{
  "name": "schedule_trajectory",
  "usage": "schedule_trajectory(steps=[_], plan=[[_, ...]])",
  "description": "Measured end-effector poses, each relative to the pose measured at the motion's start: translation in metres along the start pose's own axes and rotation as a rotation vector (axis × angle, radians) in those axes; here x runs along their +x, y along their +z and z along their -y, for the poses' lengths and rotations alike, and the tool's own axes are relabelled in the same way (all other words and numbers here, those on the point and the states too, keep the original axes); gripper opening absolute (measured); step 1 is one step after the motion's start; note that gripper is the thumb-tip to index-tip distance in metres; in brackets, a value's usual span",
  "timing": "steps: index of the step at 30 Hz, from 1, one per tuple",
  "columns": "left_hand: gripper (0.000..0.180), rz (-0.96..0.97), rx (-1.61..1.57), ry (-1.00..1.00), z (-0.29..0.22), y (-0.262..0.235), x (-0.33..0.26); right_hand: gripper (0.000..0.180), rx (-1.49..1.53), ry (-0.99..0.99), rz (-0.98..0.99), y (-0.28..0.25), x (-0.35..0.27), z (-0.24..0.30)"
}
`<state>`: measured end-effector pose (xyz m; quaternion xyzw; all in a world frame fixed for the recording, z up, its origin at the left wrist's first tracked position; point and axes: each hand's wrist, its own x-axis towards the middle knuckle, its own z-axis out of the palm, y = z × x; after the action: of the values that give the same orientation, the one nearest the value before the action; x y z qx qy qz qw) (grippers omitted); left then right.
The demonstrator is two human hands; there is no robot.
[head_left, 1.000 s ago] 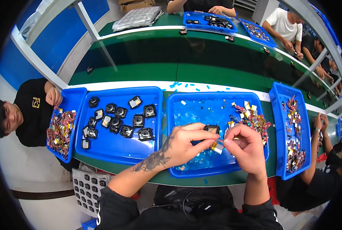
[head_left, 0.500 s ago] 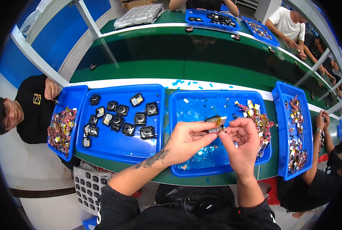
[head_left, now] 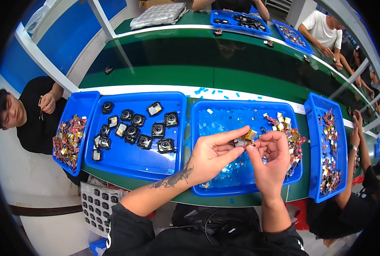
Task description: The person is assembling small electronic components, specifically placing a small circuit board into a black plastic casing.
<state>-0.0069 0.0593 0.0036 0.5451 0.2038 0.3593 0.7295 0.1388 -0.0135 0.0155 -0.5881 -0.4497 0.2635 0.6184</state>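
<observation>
Over the blue tray (head_left: 241, 190) in front of me, my left hand (head_left: 209, 158) is closed on a small black watch case (head_left: 240, 142), thumb below and fingers above. A small yellow and silver battery (head_left: 250, 135) stands tilted at the case's right side, close to my right hand (head_left: 272, 164). That hand's thumb and forefinger pinch together at the case's right edge, beside a tiny reddish part; its exact grip is hidden. Shiny blue film scraps lie under my hands, and a heap of batteries with reddish ends (head_left: 289, 143) fills the tray's right side.
A blue tray (head_left: 134, 170) at left holds several black watch cases. Two narrower trays, far left (head_left: 92, 102) and right (head_left: 316, 141), hold more small batteries. A green conveyor belt (head_left: 168, 59) runs beyond a white rail. Other people sit left, right and across.
The battery now stands out more from the watch case, and both hands have shifted slightly. The co-worker at left has drawn a hand back from the far-left tray. Parts on the belt appear shifted right.
</observation>
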Motion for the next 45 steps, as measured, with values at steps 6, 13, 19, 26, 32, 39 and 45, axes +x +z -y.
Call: schedule_trajectory(steps=[6,13,19,26,32,39,45], plan=[[0.056,-0.041,0.026,-0.035,-0.006,0.004,-0.001,0.037,-0.176,-0.052,0.029,-0.003,0.002,-0.002],[0.049,-0.067,-0.005,-0.053,-0.001,0.002,-0.003,0.045,-0.073,0.049,0.079,0.009,0.004,-0.005],[0.043,-0.078,0.528,0.074,-0.019,-0.005,0.004,0.045,-0.235,-0.081,0.113,0.002,0.02,0.003],[0.038,-0.219,1.819,0.127,-0.026,-0.117,-0.012,0.04,-0.353,0.164,0.298,0.035,0.195,-0.024],[0.037,-0.27,1.795,-0.019,-0.02,-0.117,0.0,0.042,-0.725,0.239,0.169,0.038,0.247,-0.113],[0.032,-0.397,0.588,0.047,-0.042,-0.098,0.023,0.018,-0.89,-0.046,0.239,-0.009,0.251,-0.049],[0.04,-0.198,-0.564,-0.185,-0.04,-0.075,0.02,0.011,-1.146,-0.118,0.886,-0.044,0.191,-0.01]])
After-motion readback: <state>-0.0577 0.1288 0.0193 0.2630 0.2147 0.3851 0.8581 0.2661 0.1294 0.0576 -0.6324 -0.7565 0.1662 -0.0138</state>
